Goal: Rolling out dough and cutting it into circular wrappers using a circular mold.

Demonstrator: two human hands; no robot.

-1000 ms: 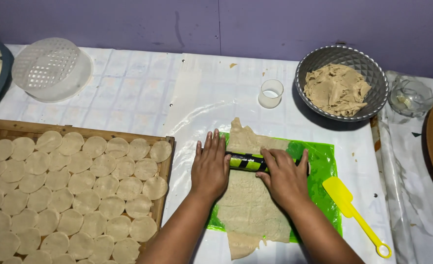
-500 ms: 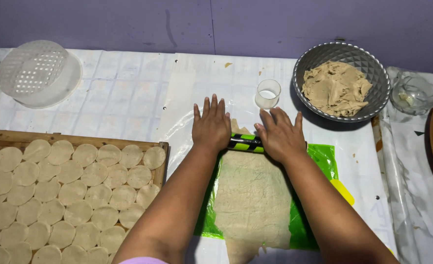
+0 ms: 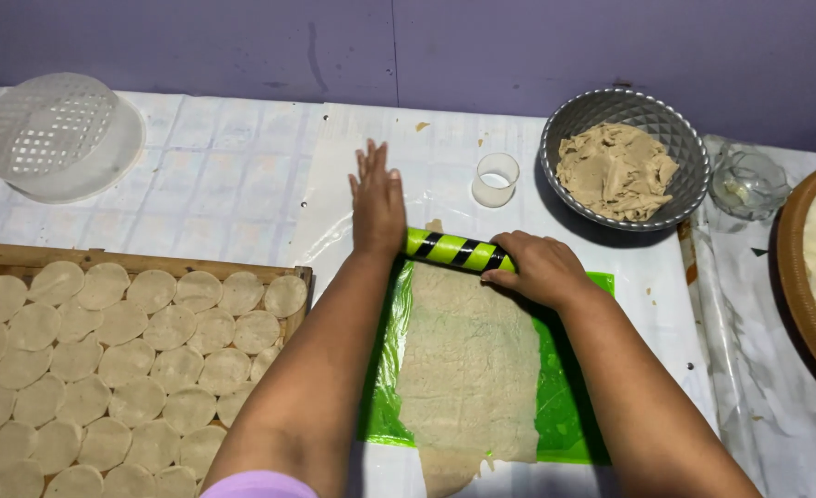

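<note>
A green rolling pin with black stripes (image 3: 454, 250) lies across the far end of a thin sheet of pale dough (image 3: 468, 364). The dough rests on a green plastic mat (image 3: 569, 406). My left hand (image 3: 378, 205) presses flat on the pin's left end, fingers stretched out toward the wall. My right hand (image 3: 539, 267) is curled over the pin's right end. Both forearms reach over the dough sheet and hide its sides.
A wooden tray (image 3: 150, 263) at the left holds several round dough discs. A small clear round cutter (image 3: 496, 179) stands beyond the pin. A metal bowl (image 3: 574, 120) of dough scraps, a glass cup (image 3: 747, 183), a brown round tray (image 3: 791, 277) and a white plastic basket (image 3: 53, 138) stand around.
Both hands have pushed the rolling pin away over the dough to its far end. The right hand has curled over the pin. The yellow spatula beside the mat is out of sight.
</note>
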